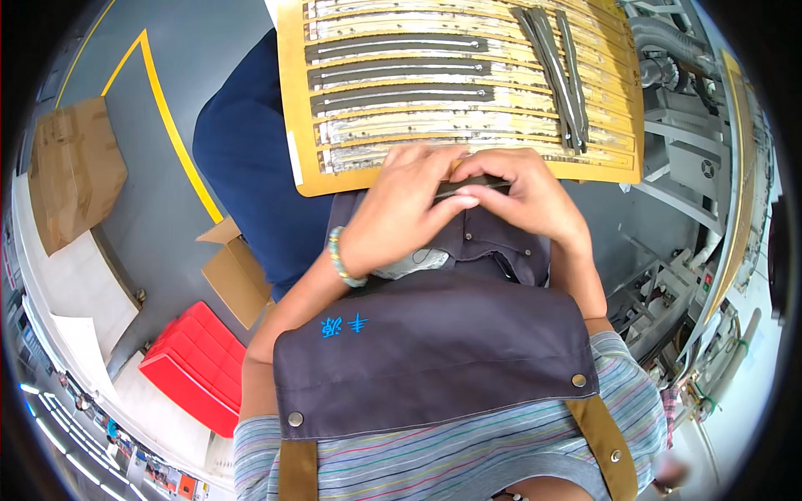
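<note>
My left hand and my right hand meet at the near edge of a yellow board, both closed. Their fingertips pinch a short dark strip, seemingly a zipper, partly hidden by the fingers. On the board, three dark grey zippers lie flat in parallel rows, left of its middle. Several loose zippers lie lengthwise across the rows at the right. Pale narrow strips line the other rows. A dark apron covers my front, just below the hands.
On the left are a large cardboard box, an opened carton and a red plastic bin. Someone's dark blue-clad leg is beside the board's left edge. Grey machine framing and a ribbed hose stand at right.
</note>
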The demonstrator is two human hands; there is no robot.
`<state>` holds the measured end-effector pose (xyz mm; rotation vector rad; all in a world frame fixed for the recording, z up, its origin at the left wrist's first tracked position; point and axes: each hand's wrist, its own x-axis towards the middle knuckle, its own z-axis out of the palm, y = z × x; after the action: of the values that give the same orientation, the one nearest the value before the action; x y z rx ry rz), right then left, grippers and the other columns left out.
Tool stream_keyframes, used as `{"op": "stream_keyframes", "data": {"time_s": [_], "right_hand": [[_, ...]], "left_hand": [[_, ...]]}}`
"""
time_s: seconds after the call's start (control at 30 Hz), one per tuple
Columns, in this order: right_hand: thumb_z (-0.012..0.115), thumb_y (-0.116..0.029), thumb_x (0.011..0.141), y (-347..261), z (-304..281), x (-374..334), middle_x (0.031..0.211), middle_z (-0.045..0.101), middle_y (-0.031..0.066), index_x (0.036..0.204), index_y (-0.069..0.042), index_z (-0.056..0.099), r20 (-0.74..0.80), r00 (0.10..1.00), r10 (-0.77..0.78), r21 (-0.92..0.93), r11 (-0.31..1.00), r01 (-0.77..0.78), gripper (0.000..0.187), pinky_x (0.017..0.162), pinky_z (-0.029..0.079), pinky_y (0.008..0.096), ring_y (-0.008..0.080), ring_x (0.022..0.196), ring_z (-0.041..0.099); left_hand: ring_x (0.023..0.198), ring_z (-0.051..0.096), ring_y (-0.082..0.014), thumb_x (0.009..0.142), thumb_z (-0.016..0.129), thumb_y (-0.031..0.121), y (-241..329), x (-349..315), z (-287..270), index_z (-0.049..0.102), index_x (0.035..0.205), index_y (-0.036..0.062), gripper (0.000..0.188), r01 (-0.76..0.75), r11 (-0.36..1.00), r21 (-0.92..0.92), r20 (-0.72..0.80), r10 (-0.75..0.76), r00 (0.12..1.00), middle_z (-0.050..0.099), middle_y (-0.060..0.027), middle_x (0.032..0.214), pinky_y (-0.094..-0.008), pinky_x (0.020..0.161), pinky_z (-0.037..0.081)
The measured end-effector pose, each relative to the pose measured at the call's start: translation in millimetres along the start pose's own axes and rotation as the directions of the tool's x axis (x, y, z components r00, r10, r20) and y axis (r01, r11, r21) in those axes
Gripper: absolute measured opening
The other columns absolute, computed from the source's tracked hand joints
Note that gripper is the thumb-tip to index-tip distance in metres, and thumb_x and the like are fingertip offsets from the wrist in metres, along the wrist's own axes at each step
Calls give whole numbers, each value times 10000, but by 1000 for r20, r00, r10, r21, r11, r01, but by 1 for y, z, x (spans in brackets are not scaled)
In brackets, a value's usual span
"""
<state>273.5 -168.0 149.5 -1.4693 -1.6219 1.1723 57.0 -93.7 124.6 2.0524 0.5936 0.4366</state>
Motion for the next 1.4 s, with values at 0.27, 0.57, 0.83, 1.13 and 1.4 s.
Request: {"op": "stream_keyframes", "data": {"time_s": [0.27, 0.57, 0.83, 1.13, 1.4], "right_hand": [[767, -61, 955, 34, -8, -17, 825, 737, 19, 1056, 5, 764, 263, 877, 403, 212, 862, -460, 121, 682, 521, 258, 58, 728, 631], [743, -178, 1019, 92, -17, 23, 798, 650, -68, 1054, -67, 746, 57, 885, 462, 257, 850, -460, 116, 637, 466, 201, 15, 721, 566], [773, -212, 997, 119, -26, 45, 724, 655, -62, 955, -109, 707, 32, 830, 557, 294, 788, -541, 129, 494, 367, 178, 4, 592, 561], [781, -201, 990, 123, -24, 45, 708, 660, -55, 950, -105, 704, 19, 834, 551, 347, 779, -522, 129, 461, 354, 183, 8, 544, 556], [788, -204, 985, 114, -21, 47, 711, 659, -48, 947, -97, 699, -17, 830, 557, 297, 796, -528, 144, 475, 365, 193, 15, 547, 555]], "left_hand": [[833, 639, -78, 1025, 690, 75, -53, -67, -63, 681, 1104, -15, 120, 398, 873, -283, 275, -323, 905, 712, -25, 926, -253, 793, 522], [691, 606, -57, 959, 763, 39, -123, -43, -40, 717, 1035, -56, 130, 435, 846, -310, -410, -531, 742, 701, -20, 867, -245, 647, 502], [626, 608, -124, 911, 780, 44, -116, -23, -29, 700, 1059, -13, 178, 568, 820, -76, -555, -508, 659, 657, -49, 792, -286, 626, 503], [658, 626, -180, 912, 770, 49, -113, -22, -26, 666, 1144, 37, 254, 590, 805, 58, -567, -460, 684, 627, -41, 787, -343, 659, 519], [845, 654, -184, 908, 787, 82, -113, -26, -34, 638, 1229, 10, 362, 582, 806, 104, -594, -419, 686, 638, -103, 1073, -349, 737, 511]]}}
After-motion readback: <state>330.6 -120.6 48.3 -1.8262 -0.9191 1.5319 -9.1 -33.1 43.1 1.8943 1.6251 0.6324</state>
